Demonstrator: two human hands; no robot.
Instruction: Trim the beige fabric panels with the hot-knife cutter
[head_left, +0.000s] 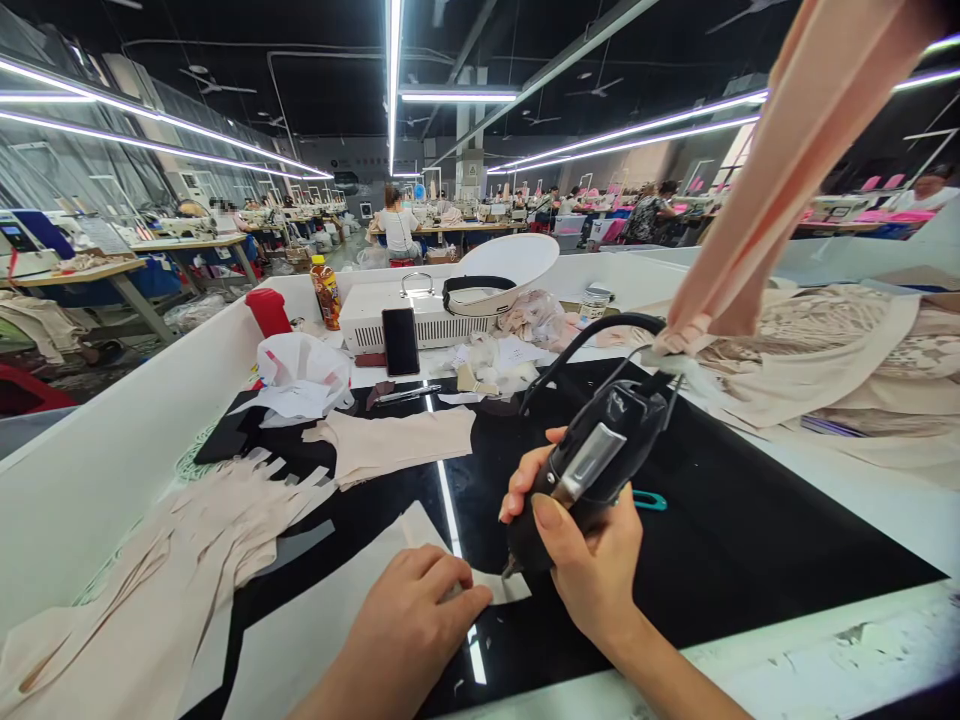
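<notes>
My right hand is wrapped round a black hand-held power tool with a silver plate on its side. The tool's narrow metal tip points down at the end of a pale fabric piece on the black board; whether it touches cannot be made out. Just left of the tip, my left hand has its fingers curled and pressed together on that fabric. From the tool's top, a black cable and a twisted peach cloth strip run upward. Behind my hands lies another beige fabric piece.
Beige cut pieces are heaped at left, with more fabric piled at right. A teal thread snipper lies behind my right hand. Farther back stand a phone, a white box and a drink bottle. People sit at distant sewing tables.
</notes>
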